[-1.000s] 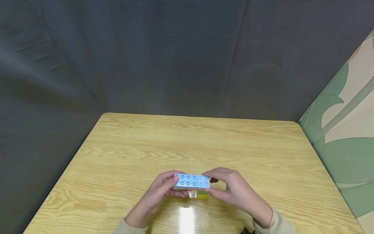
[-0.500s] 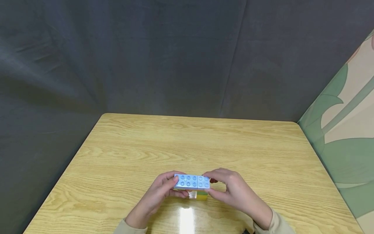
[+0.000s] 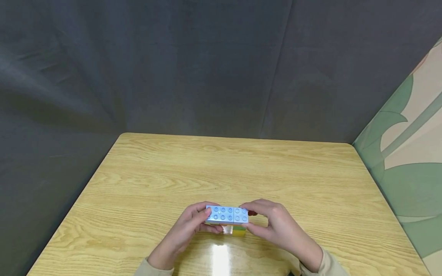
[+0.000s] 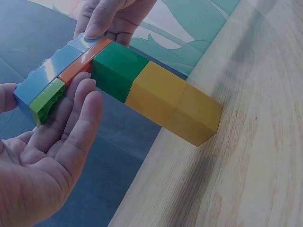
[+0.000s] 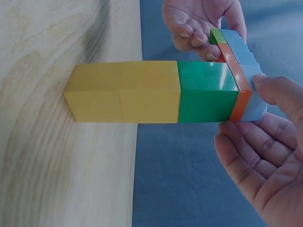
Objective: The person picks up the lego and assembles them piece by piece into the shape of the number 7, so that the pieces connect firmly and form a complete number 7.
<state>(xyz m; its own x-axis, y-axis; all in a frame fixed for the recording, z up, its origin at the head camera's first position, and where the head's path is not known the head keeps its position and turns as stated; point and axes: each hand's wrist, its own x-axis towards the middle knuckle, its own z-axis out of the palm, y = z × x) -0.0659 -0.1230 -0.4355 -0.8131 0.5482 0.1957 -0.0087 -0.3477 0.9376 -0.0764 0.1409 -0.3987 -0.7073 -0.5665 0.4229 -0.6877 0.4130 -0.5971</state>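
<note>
A tower of toy building bricks stands upright on the table, two yellow blocks (image 4: 173, 104) at the bottom with a green block (image 4: 120, 71) above. Over these lies a thin orange brick (image 4: 85, 61), topped by a long blue brick (image 3: 219, 213) and a short blue brick (image 3: 240, 214) end to end. A light green brick (image 4: 47, 101) sits under the overhanging left end. My left hand (image 3: 188, 224) grips that end, thumb on top of the long blue brick and fingers underneath. My right hand (image 3: 276, 220) pinches the short blue brick between thumb and fingers.
The wood-grain table (image 3: 241, 168) reaches back to a dark curtain (image 3: 207, 69). A leaf-patterned wall (image 3: 407, 191) borders the right side. Near the right sleeve, a small dark object (image 3: 291, 273) shows at the bottom edge.
</note>
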